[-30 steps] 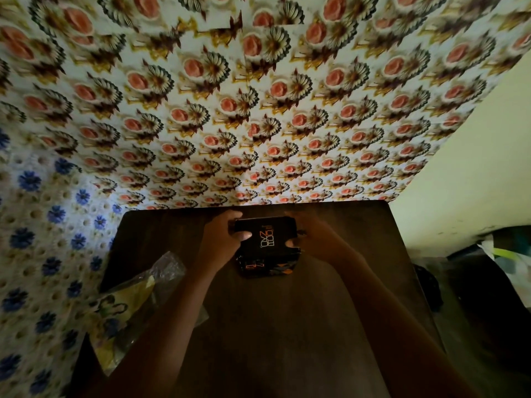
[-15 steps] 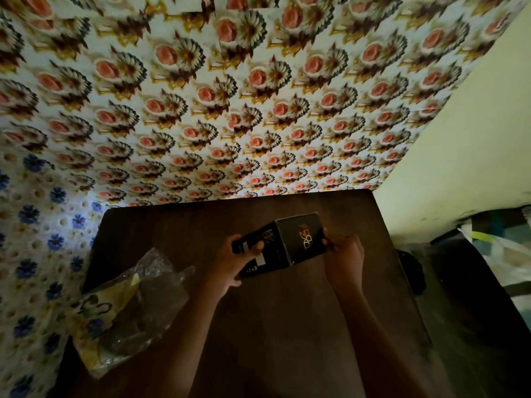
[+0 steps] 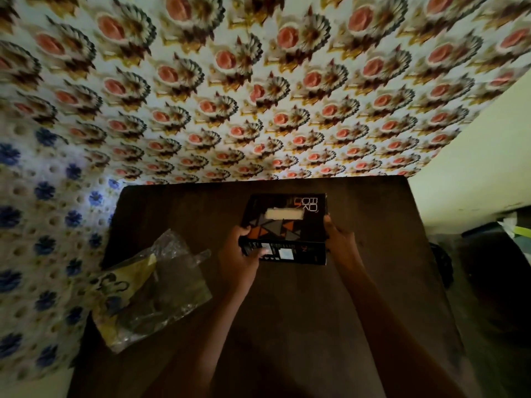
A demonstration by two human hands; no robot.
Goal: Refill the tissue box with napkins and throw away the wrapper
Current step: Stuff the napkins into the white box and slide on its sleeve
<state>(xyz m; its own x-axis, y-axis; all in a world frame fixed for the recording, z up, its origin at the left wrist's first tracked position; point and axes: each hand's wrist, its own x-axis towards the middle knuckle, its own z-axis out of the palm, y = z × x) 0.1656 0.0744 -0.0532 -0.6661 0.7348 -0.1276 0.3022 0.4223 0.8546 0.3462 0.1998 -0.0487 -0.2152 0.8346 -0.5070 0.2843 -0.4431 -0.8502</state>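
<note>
A black tissue box (image 3: 298, 228) with orange and grey triangles rests top up on the dark wooden table (image 3: 287, 311), toward its far side. A pale napkin (image 3: 284, 214) shows in the slot on top. My left hand (image 3: 242, 254) grips the box's near left corner, thumb on the front face. My right hand (image 3: 337, 239) holds the box's right side. A crumpled clear and yellow plastic wrapper (image 3: 149, 291) lies on the table's left part, apart from both hands.
Flower-patterned wallpaper (image 3: 258, 96) rises right behind the table's far edge and on the left. A plain pale wall (image 3: 474, 156) stands on the right. Dark clutter (image 3: 494, 268) sits on the floor beyond the table's right edge.
The box has been turned from its side to top up, so the slot with the napkin now faces me. Both hands shifted to its near corners. The wrapper stayed put.
</note>
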